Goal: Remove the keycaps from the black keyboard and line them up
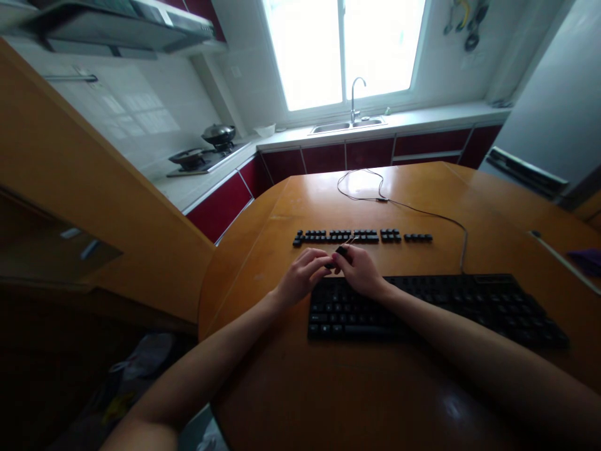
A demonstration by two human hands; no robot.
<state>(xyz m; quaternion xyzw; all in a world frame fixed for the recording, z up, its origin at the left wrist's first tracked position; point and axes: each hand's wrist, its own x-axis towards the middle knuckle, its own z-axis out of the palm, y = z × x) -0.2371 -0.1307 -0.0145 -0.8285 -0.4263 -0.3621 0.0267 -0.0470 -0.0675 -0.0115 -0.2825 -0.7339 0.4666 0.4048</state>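
Observation:
A black keyboard (451, 307) lies on the round wooden table (357, 388) in front of me. Beyond it runs a row of loose black keycaps (361, 237). Both hands meet at the keyboard's far left corner. My left hand (300, 275) has its fingers curled in a pinch towards a small black keycap (341, 252). My right hand (364, 270) is closed around that keycap and a thin tool whose tip sticks out towards the row; I cannot make the tool out clearly.
The keyboard's cable (399, 203) loops across the far side of the table. Behind are a counter with a sink and tap (354, 116), a stove with a wok (218, 134), a window, and a fridge (549, 106) at right. A purple item (585, 260) lies at the right edge.

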